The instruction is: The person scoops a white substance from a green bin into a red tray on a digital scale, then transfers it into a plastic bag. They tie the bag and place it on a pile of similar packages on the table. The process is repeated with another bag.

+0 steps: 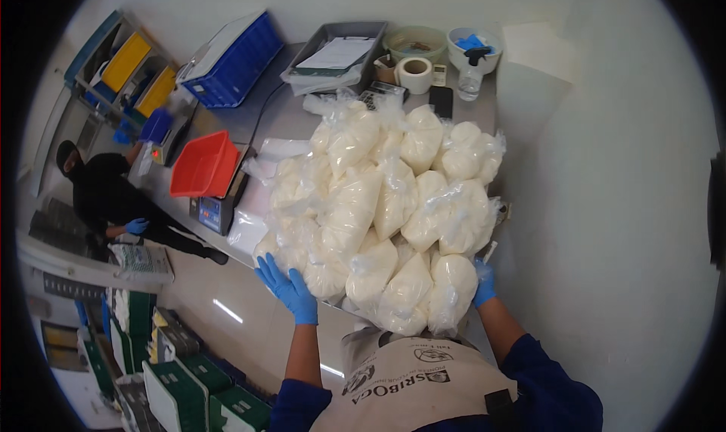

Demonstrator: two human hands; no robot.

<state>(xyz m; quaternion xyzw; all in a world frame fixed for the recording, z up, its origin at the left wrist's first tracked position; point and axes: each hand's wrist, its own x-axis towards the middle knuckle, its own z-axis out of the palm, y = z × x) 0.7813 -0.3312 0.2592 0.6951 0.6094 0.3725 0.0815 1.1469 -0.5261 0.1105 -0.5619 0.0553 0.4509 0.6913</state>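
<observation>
A big heap of clear plastic bags (352, 209) filled with cream-white powder covers the near part of the steel table. My left hand (291, 288), in a blue glove, rests against the heap's lower left side with its fingers spread. On the opposite side, my right hand (484, 282), gloved alike, is at the heap's right edge; its fingers are largely hidden behind the bags. White plastic sheets (246, 232) lie partly under the bags on the left. What supports the heap underneath is covered by it.
Left of the heap, a red basket (206, 165) sits on a digital scale (217, 212). Behind stand a blue crate (234, 61), a grey tray (333, 35) with papers, a tape roll (415, 77) and a spray bottle (470, 80). A co-worker (113, 186) stands far left; green crates (178, 394) fill the floor.
</observation>
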